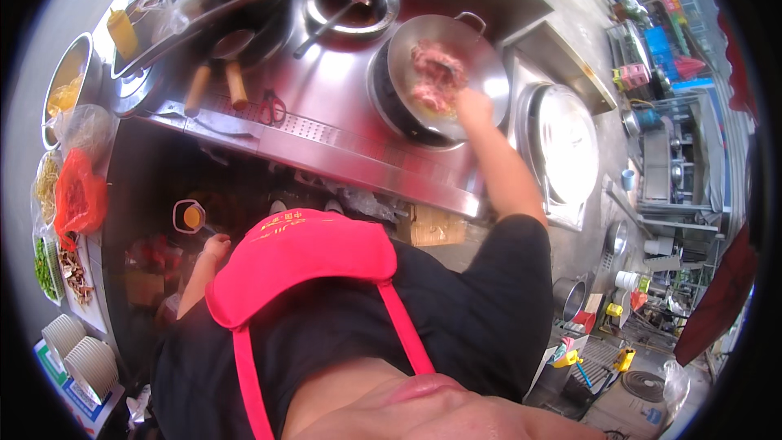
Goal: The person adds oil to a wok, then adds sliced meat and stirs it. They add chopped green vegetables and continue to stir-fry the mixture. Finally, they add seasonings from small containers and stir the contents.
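Observation:
Meat pieces (435, 73), pink and blurred by motion, lie in a steel wok (489, 82) on a burner. My right hand (475, 111) is over the near right part of the wok, its fingers curled close to the meat. A dark shape shows among the pieces, but blur hides whether my hand holds a utensil. Low on the left, beside my red apron (305, 263), my left hand (215, 247) grips the thin handle of a small pale-rimmed container (177, 217). Something round and yellow shows inside it.
Left of the wok are a steel pot (391, 3) with a ladle (324, 30) across it, wooden-handled tools (235, 85) and red-handled scissors (273, 109). A large round lid (568, 140) lies at right. Bagged food (79, 195) and stacked bowls (91, 363) line the far left.

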Demonstrator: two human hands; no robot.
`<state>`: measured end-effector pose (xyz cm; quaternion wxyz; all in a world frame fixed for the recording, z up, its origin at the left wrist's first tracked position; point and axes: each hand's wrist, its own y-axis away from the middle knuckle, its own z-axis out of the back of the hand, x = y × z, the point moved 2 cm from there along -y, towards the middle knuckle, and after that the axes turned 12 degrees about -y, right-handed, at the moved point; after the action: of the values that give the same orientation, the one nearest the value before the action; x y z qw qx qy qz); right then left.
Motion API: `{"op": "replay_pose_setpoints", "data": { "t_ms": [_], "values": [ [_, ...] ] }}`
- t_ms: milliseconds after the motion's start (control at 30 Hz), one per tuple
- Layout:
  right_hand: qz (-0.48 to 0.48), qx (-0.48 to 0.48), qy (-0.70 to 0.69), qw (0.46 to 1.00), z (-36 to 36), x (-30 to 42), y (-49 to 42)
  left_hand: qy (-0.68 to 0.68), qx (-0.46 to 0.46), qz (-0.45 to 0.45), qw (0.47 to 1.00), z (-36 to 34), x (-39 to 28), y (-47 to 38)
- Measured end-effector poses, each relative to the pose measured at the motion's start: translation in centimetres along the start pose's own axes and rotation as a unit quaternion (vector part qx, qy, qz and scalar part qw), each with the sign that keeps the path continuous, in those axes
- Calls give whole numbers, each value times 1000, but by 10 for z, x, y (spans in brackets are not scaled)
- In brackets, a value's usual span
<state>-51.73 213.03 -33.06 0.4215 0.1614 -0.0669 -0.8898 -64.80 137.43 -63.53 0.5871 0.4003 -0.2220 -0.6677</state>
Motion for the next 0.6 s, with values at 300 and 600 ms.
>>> {"op": "replay_pose_setpoints", "data": {
  "t_ms": [300,600],
  "values": [
    [54,46,-20,997,1,12,28,141,-15,85,986,-18,46,-21],
    [-27,22,-52,998,41,-46,35,82,-58,29,995,2,22,0]
  ]
}}
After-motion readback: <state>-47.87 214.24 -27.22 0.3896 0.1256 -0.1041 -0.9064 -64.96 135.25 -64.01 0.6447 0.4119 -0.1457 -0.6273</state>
